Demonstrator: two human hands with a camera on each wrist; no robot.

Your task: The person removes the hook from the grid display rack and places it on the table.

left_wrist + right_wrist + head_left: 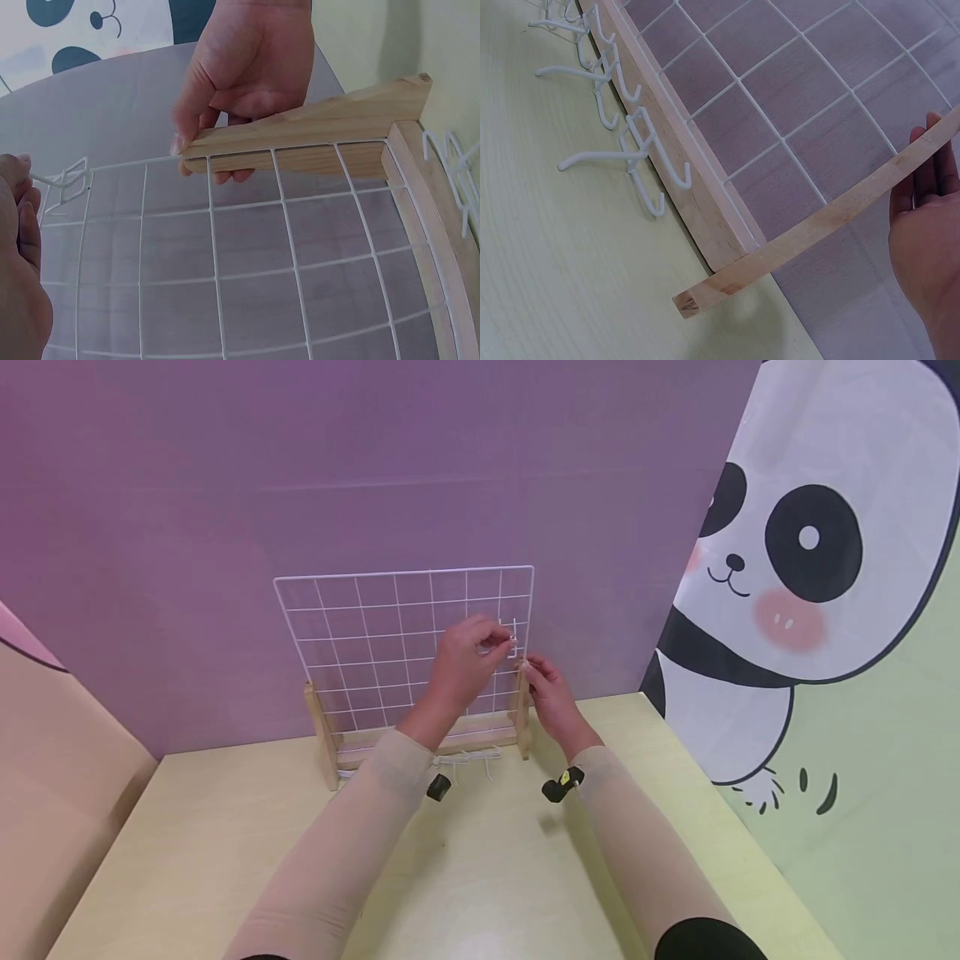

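Note:
A white wire grid panel (405, 573) stands upright in a wooden base. My left hand (461, 668) pinches the prong of a white wire hook (71, 180) between thumb and fingers. That hook lies against the grid close to its right edge. My right hand (553, 697) grips the upper end of the right wooden upright (832, 217), thumb on one side and fingers behind, right beside the grid's edge wire. Part of the hook is hidden behind the left fingers in the head view.
Several more white wire hooks (641, 154) lie in a row on the pale wooden table (247, 860), along the front of the base's crossbar (682, 195). The left wooden upright (322, 739) supports the other side. A purple wall (375, 460) rises close behind the grid.

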